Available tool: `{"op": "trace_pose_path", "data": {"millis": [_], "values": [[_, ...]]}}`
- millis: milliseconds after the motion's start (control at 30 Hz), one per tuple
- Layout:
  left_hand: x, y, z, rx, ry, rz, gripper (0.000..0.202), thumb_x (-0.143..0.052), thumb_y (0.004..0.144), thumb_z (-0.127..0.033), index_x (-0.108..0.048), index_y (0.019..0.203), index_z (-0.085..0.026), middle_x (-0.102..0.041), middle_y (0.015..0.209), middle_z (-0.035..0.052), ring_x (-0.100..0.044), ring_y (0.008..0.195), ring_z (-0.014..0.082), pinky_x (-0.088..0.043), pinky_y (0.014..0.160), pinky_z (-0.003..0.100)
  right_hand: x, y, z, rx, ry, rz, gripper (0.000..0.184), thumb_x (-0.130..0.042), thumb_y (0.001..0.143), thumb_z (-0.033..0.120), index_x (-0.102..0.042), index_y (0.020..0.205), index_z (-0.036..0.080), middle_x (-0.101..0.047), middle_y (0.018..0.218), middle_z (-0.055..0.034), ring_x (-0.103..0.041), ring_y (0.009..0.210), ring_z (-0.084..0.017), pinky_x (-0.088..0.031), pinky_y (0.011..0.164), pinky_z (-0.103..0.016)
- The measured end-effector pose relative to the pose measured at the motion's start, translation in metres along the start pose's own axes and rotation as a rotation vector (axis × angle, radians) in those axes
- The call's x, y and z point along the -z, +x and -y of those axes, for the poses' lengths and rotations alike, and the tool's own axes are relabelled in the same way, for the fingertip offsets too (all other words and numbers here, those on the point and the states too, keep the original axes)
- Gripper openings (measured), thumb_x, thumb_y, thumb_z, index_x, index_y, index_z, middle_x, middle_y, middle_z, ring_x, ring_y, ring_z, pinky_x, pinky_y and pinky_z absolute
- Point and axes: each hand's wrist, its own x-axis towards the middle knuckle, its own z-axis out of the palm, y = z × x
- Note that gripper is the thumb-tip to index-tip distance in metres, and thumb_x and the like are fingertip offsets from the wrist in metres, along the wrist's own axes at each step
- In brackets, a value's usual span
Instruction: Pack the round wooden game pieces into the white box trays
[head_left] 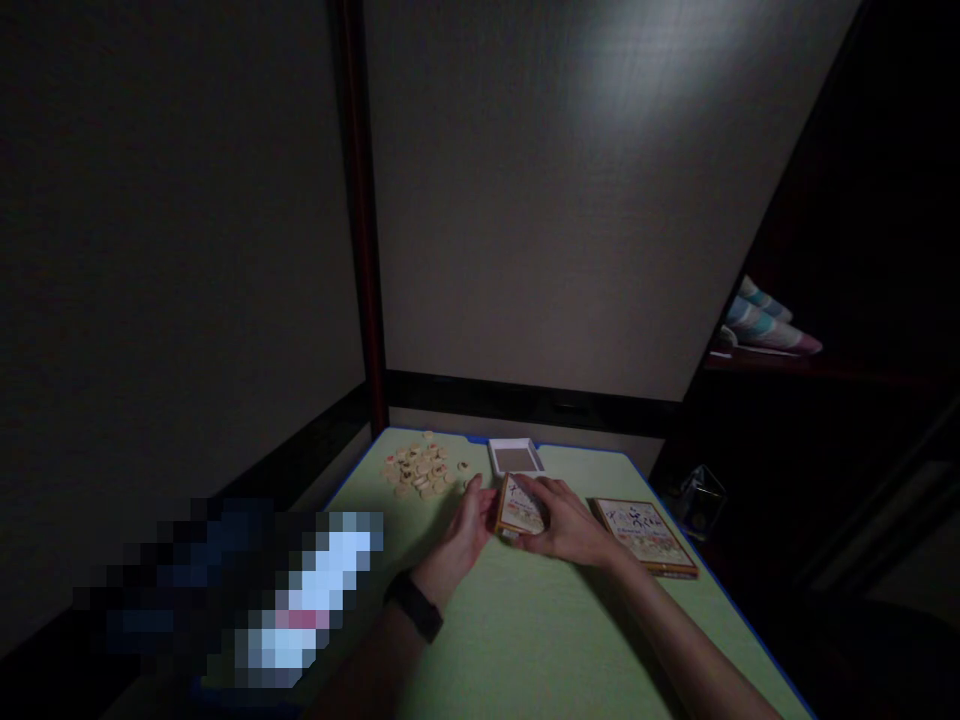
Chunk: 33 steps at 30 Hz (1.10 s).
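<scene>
Over the green table [517, 630], bare between the forearms [679, 618], its blue right edge [750, 618] well apart, the right hand [559, 522] grips a small cream-topped box [519, 510] with dark lettering; whether the left hand [469, 522], beside it, also grips, I cannot tell.

The right hand [568, 524] covers part of the small printed box [519, 508].

Tabletop [480, 640] is done in pale green, trimmed in blue. The round pieces [424, 470] are coloured light tan, some marked in red or black. Small box [521, 508] and larger box [645, 538] are both printed cream with dark lettering, bordered in golden brown. Open tray [517, 442] is rimmed in white; cloth [757, 315] is striped blue, teal, white, kinda pink too.
</scene>
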Motion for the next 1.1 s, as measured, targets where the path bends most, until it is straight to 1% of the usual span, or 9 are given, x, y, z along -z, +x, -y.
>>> {"op": "trace_pose_path", "data": {"millis": [67,167,300,500,700,800,900,1000,1100], "values": [[-0.01,-0.006,-0.005,0.114,-0.08,0.039,0.062,-0.028,0.092,-0.061,-0.066,0.096,-0.012,-0.073,0.1,0.0207,-0.067,0.105,0.0345,-0.052,0.091,0.053,0.006,0.002,0.006,0.02,0.03,-0.026,0.095,-0.078,0.068,0.052,-0.04,0.15,0.021,-0.055,0.134,-0.0148,-0.05,0.119,-0.034,-0.039,0.102,-0.045],[-0.022,-0.015,-0.016,0.248,-0.226,0.037,0.07,-0.021,0.093,-0.063,-0.062,0.113,-0.01,-0.07,0.113,0.021,-0.065,0.111,0.0349,-0.052,0.092,0.055,0.013,0.007,0.019,0.058,0.045,-0.055,0.097,-0.08,0.066,0.053,-0.042,0.149,0.02,-0.055,0.132,-0.0149,-0.051,0.117,-0.034,-0.04,0.101,-0.047],[-0.024,-0.021,-0.026,0.204,-0.272,0.017,0.068,-0.023,0.093,-0.063,-0.058,0.123,-0.012,-0.066,0.124,0.0181,-0.061,0.118,0.034,-0.051,0.094,0.054,0.018,0.015,0.033,0.121,0.037,-0.072,0.099,-0.081,0.064,0.057,-0.044,0.148,0.02,-0.052,0.135,-0.0168,-0.049,0.12,-0.035,-0.039,0.103,-0.049],[-0.018,-0.024,-0.032,0.165,-0.267,0.125,0.073,-0.029,0.089,-0.069,-0.055,0.129,-0.014,-0.062,0.131,0.0186,-0.057,0.122,0.0397,-0.046,0.095,0.065,0.035,0.025,0.035,0.234,0.159,-0.041,0.106,-0.078,0.064,0.066,-0.038,0.152,0.021,-0.044,0.146,-0.0176,-0.042,0.13,-0.037,-0.032,0.109,-0.052],[-0.017,-0.022,-0.037,0.174,-0.377,0.18,0.068,-0.03,0.091,-0.064,-0.057,0.129,-0.016,-0.062,0.132,0.0177,-0.057,0.122,0.0375,-0.041,0.099,0.067,0.077,0.0,0.005,0.186,0.263,-0.118,0.099,-0.068,0.074,0.07,-0.029,0.155,0.028,-0.035,0.155,-0.0116,-0.038,0.137,-0.035,-0.03,0.113,-0.051],[-0.013,-0.019,-0.036,0.17,-0.405,0.185,0.07,-0.03,0.089,-0.066,-0.058,0.128,-0.016,-0.061,0.133,0.0192,-0.056,0.123,0.0387,-0.04,0.1,0.068,0.085,-0.035,-0.029,-0.007,0.107,0.002,0.105,-0.073,0.069,0.068,-0.032,0.155,0.023,-0.039,0.152,-0.0153,-0.039,0.136,-0.037,-0.028,0.113,-0.052],[-0.01,-0.016,-0.035,0.179,-0.435,0.185,0.071,-0.032,0.088,-0.068,-0.057,0.129,-0.017,-0.06,0.134,0.0199,-0.055,0.125,0.0397,-0.039,0.1,0.069,0.079,-0.063,-0.054,-0.194,-0.119,0.208,0.115,-0.081,0.054,0.067,-0.04,0.151,0.02,-0.043,0.147,-0.02,-0.035,0.137,-0.043,-0.026,0.113,-0.056],[-0.009,-0.016,-0.037,0.209,-0.488,0.173,0.069,-0.033,0.088,-0.068,-0.058,0.128,-0.018,-0.061,0.133,0.0194,-0.054,0.125,0.0399,-0.037,0.101,0.07,0.069,-0.067,-0.06,-0.225,-0.22,0.328,0.117,-0.084,0.047,0.064,-0.043,0.149,0.024,-0.041,0.149,-0.0194,-0.03,0.14,-0.045,-0.024,0.114,-0.056],[-0.009,-0.017,-0.039,0.226,-0.526,0.153,0.064,-0.036,0.089,-0.065,-0.06,0.125,-0.018,-0.062,0.133,0.0185,-0.055,0.125,0.0397,-0.037,0.102,0.07,0.065,-0.052,-0.057,-0.217,-0.232,0.399,0.121,-0.088,0.04,0.061,-0.043,0.149,0.032,-0.039,0.153,-0.0165,-0.027,0.142,-0.047,-0.021,0.114,-0.06]]}}
